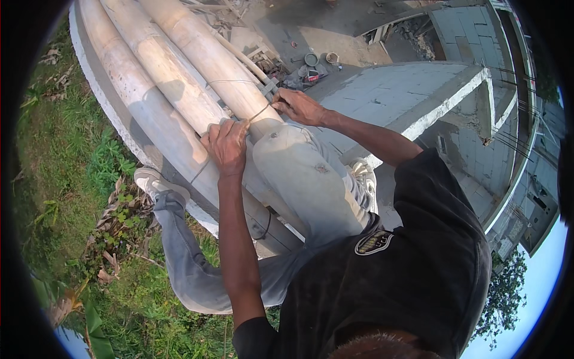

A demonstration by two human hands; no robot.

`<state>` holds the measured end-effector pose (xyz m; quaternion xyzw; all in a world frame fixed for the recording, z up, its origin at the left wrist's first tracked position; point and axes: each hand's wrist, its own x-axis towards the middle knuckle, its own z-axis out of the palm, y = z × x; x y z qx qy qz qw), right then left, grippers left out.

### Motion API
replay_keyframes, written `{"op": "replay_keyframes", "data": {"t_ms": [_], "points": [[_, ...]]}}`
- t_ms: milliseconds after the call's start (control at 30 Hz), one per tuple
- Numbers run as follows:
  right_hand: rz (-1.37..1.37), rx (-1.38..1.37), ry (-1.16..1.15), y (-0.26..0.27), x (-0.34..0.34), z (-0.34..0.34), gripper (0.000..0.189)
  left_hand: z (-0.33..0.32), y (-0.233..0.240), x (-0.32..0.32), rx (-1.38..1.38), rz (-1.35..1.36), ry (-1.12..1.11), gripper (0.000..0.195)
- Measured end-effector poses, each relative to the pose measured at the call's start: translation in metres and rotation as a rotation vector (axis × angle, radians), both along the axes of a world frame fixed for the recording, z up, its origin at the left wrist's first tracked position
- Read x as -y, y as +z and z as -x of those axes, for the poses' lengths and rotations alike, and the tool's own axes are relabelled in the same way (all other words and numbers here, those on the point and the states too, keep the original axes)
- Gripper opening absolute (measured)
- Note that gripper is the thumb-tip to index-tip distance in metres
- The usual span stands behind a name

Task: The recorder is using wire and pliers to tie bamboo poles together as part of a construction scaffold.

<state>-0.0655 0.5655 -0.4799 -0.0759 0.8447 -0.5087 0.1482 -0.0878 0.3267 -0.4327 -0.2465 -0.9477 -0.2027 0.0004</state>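
Three thick bamboo poles run side by side along the wall top. Across the right pole (210, 63), near my knee, lies a thin cord or wire (260, 112). My left hand (228, 141) grips one end of it, with its fingers resting by the middle pole (179, 85). At the pole's other side my right hand (296, 107) pinches the other end. Farther up the right pole a second thin tie (233, 81) goes around it. The left pole (148, 101) lies outermost, and a dark loop (267, 226) sits around a pole below my left forearm.
I straddle the poles high up on a wall (107, 103). Grass and plants (107, 157) lie far below on the left. Lower on the right are block walls (390, 89) with protruding rebar (515, 143), and a floor with buckets (310, 59) and scrap wood (264, 54).
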Motion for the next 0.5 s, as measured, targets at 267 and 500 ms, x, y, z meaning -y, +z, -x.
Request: {"op": "replay_keyframes", "data": {"t_ms": [267,500], "points": [[0.047,0.469,-0.059,0.003,-0.002,0.018,0.028,-0.001,0.003,-0.003,-0.018,0.014,-0.013,0.013],[0.020,0.252,-0.163,0.008,0.003,0.008,0.030,0.000,0.005,-0.003,-0.021,-0.004,-0.007,0.013]]}}
